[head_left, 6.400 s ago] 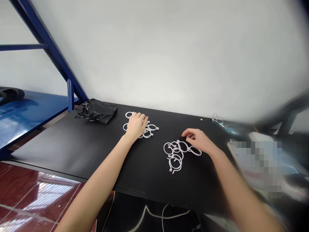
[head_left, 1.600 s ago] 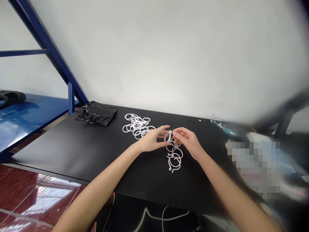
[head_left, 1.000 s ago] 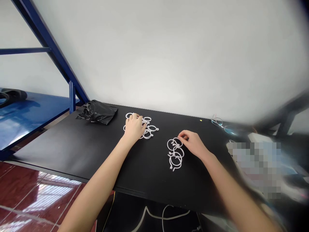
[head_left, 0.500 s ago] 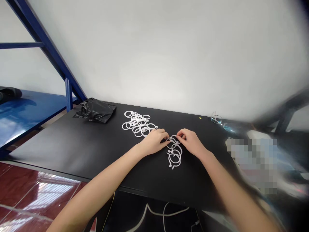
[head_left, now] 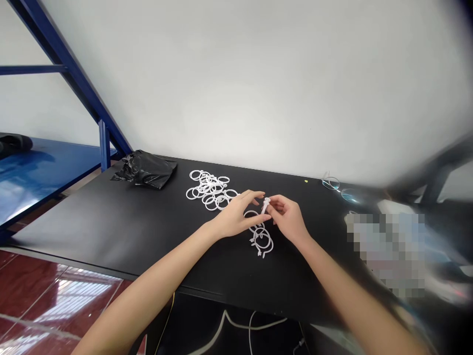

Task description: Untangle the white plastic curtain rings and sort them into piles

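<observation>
My right hand [head_left: 290, 217] pinches a white plastic curtain ring [head_left: 266, 203] and holds it up, seen nearly edge-on, above the black table. My left hand [head_left: 240, 214] is open beside it, thumb and fingers apart on the ring's left; whether a fingertip touches the ring I cannot tell. Just below the hands lies a small group of white rings [head_left: 262, 240], some with their clasps unfastened and ends apart. Beyond my left hand is a larger pile of white rings [head_left: 210, 186], overlapping one another and partly hidden by that hand.
A crumpled black plastic bag [head_left: 148, 170] lies at the table's back left. Eyeglasses [head_left: 331, 183] rest at the back right, near a blurred clear plastic bag [head_left: 391, 251]. The white wall [head_left: 236, 98] rises behind the black table [head_left: 121, 222]. Cables [head_left: 221, 325] hang below its front edge.
My right hand has lifted a ring off the small group and turned it edge-on. My left hand's fingers have spread apart, and the remaining rings have shifted slightly left.
</observation>
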{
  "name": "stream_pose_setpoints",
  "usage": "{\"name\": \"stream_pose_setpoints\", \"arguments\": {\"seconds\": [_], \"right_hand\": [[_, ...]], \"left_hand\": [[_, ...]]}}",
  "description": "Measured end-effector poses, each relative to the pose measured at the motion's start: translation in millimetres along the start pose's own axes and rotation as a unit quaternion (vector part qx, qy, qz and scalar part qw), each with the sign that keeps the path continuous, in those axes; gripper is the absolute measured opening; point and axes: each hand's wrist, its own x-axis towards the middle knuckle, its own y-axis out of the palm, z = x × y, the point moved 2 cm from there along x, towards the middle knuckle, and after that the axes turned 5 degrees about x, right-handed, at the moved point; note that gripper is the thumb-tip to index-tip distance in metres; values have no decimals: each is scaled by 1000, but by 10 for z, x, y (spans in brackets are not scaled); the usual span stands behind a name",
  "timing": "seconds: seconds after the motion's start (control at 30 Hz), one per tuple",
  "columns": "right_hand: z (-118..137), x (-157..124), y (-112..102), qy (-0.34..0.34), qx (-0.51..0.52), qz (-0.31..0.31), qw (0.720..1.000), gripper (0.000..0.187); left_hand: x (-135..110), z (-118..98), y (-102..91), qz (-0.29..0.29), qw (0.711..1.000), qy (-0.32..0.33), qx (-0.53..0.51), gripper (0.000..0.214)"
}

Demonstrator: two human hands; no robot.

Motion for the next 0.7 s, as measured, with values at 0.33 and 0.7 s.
{"name": "stream_pose_setpoints", "arguments": {"seconds": [0.33,0.7], "right_hand": [[49,-56,74,8,30,44,999,31],[36,-50,70,-15,51,7,999,32]], "left_hand": [[32,100,-18,59,985,-115,-114,30],[42,54,-20,79,943,-119,-300,43]]}}
